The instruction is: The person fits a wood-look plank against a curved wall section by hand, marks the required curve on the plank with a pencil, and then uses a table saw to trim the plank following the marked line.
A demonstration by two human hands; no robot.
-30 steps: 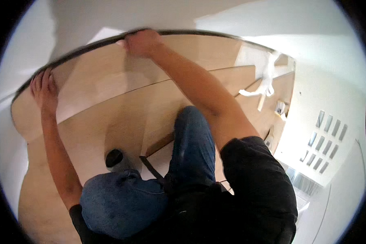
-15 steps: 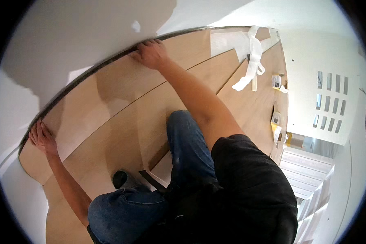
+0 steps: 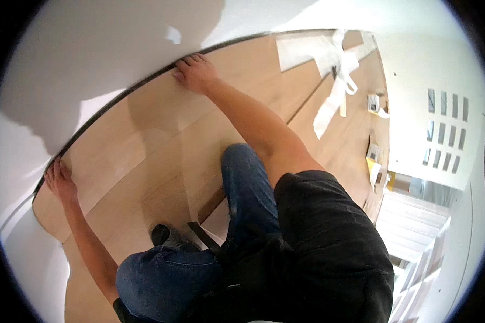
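Observation:
A long light wood floor plank point(image 3: 151, 110) lies along the foot of the white wall, a dark gap point(image 3: 99, 111) running between them. At its left end, my left hand point(image 3: 61, 183) grips the plank's wall-side edge with bent fingers. My right hand point(image 3: 195, 72) holds the same edge farther along, its fingers hooked over into the gap and partly hidden. The plank lies flat against the neighbouring plank point(image 3: 145, 177) on my side, and only a faint seam shows between them.
White underlay point(image 3: 302, 51) shows past the plank's far end. A crumpled white strip point(image 3: 334, 102) lies over the boards to the right. Opened packaging point(image 3: 373, 156) sits by the right wall. My bent knee point(image 3: 240, 161) and shoe point(image 3: 164, 235) are on the laid floor.
The dark seam between the held plank and its neighbour has narrowed to a faint line. Both hands keep their grip on the wall-side edge. The view has shifted slightly.

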